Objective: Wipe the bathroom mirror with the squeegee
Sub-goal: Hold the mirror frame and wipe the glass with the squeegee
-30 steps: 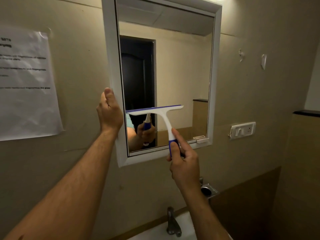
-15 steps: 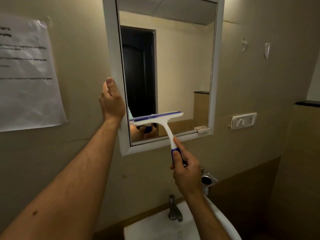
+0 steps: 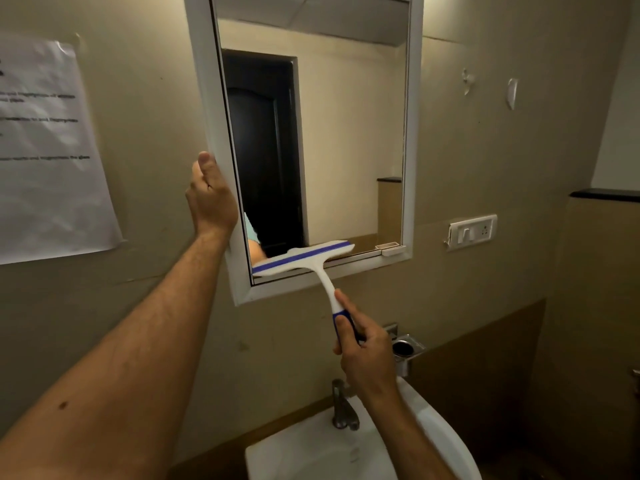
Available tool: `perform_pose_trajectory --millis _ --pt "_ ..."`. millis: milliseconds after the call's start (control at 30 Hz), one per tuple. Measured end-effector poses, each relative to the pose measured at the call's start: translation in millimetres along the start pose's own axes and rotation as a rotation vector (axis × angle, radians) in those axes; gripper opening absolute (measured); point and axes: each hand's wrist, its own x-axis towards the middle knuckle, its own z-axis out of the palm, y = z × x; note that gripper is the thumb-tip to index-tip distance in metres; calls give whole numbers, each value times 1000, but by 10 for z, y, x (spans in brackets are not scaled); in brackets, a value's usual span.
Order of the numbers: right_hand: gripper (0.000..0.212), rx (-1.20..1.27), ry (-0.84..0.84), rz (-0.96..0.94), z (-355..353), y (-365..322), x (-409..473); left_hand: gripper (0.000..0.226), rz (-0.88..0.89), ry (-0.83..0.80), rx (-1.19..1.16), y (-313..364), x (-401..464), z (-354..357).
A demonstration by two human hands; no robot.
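We see the mirror filling twelve o'clock, our left hand wrapped closed around its frame edge at nine o'clock. The squeegee lies across the glass's bottom edge, at six o'clock; our right hand curls tightly around its handle.
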Motion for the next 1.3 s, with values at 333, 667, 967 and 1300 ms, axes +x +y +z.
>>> perform_pose_trajectory --millis 333,667,967,1300 --pt "39 -20 10 -36 69 -112 176 34 9 0 13 -48 34 -20" --pt "60 -91 101 -263 -386 -575 873 50 62 -28 59 28 182 -42" --pt "52 -233 246 -378 -612 -809 1624 49 224 77 39 555 791 176" --pt "52 -138 359 -533 -698 -1270 2054 48 373 84 192 648 946 168"
